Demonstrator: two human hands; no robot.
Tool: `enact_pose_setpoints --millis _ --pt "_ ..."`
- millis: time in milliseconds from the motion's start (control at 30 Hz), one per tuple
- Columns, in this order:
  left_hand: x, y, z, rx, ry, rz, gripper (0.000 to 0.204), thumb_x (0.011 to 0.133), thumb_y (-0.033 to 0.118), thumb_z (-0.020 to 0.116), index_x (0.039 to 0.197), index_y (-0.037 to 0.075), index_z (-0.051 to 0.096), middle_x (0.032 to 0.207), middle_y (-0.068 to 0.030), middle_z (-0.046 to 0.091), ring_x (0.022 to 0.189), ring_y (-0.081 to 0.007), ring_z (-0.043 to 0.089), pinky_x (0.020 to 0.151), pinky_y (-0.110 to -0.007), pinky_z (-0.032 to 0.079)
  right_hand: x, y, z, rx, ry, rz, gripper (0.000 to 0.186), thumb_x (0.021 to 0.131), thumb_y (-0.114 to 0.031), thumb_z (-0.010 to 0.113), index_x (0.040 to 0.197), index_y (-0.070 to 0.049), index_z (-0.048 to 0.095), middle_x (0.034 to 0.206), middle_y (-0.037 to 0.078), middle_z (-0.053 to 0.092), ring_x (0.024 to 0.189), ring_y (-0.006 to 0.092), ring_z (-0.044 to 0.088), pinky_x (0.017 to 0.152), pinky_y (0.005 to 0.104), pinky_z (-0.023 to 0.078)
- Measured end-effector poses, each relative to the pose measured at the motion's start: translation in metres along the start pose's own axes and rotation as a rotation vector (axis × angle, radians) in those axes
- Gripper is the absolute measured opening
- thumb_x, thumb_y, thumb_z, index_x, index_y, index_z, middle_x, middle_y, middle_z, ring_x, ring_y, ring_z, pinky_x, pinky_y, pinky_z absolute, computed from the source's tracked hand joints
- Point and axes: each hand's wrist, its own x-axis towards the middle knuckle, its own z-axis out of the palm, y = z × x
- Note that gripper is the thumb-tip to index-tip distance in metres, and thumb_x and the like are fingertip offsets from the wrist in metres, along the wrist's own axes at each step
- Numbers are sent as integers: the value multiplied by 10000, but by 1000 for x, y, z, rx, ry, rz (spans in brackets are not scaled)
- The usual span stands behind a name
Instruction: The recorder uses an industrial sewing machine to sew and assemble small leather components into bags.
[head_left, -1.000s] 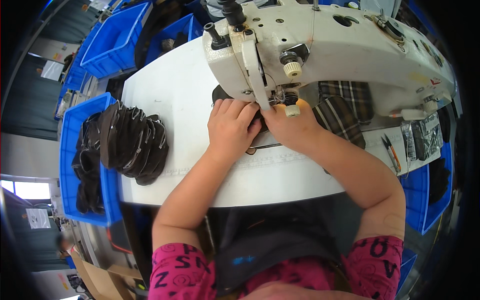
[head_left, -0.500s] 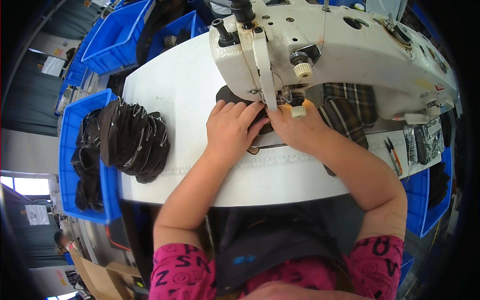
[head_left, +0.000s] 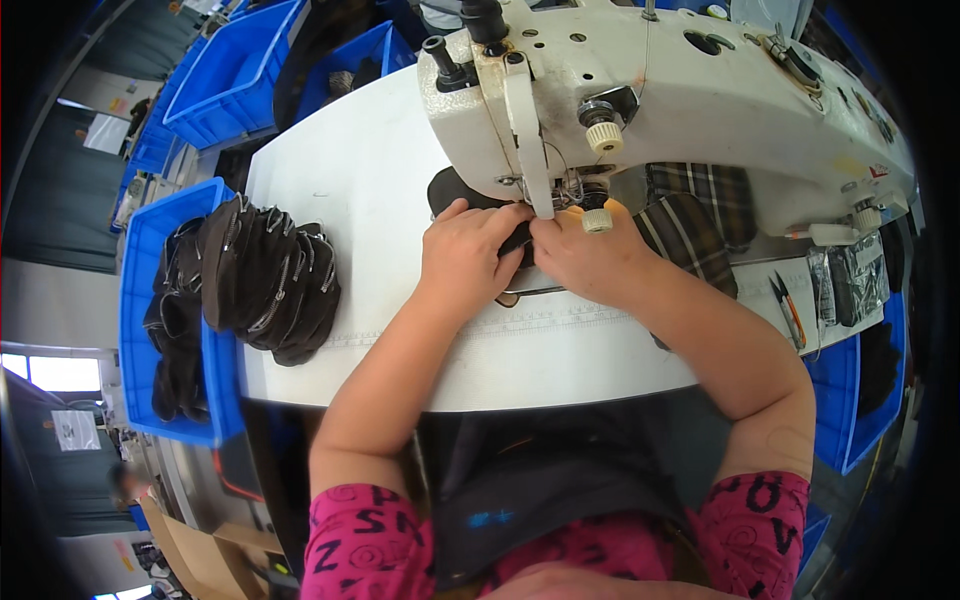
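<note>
L hand [head_left: 462, 255], R hand [head_left: 592, 258] on dk brown fabric pc [head_left: 450, 192], rounded edge, by sewing machine [head_left: 700, 110]; can't tell grip.

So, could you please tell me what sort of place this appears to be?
It is probably a sewing workshop or factory floor: a large white sewing machine stands at the worktable, dark fabric pieces are stacked at its left side, and blue plastic crates surround it.

Dark brown cloth [head_left: 452, 190]; brown plaid fabric [head_left: 690, 243], pale stripes; white sewing machine [head_left: 720, 120]; blue bin [head_left: 223, 385]; black-lettered pink sleeve [head_left: 348, 533].
</note>
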Motion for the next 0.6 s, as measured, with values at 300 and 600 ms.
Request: enact_pose_setpoints --millis 300,600 --pt "10 -8 -15 -358 -202 -60 190 957 138 667 1136 85 695 1093 -116 714 1041 -336 636 859 -414 521 -1 3 6 -74 41 -5 524 796 -96 696 1315 -57 636 891 25 692 759 226 691 632 345 536" --pt "8 -29 -16 -550 -440 -201 174 947 196 734 1092 99 727 1062 -84 714 1051 -308 640 896 -390 536 -7 -11 -21 49 -126 51 323 769 -82 693 1081 0 668 744 49 667 614 225 667 547 374 509"
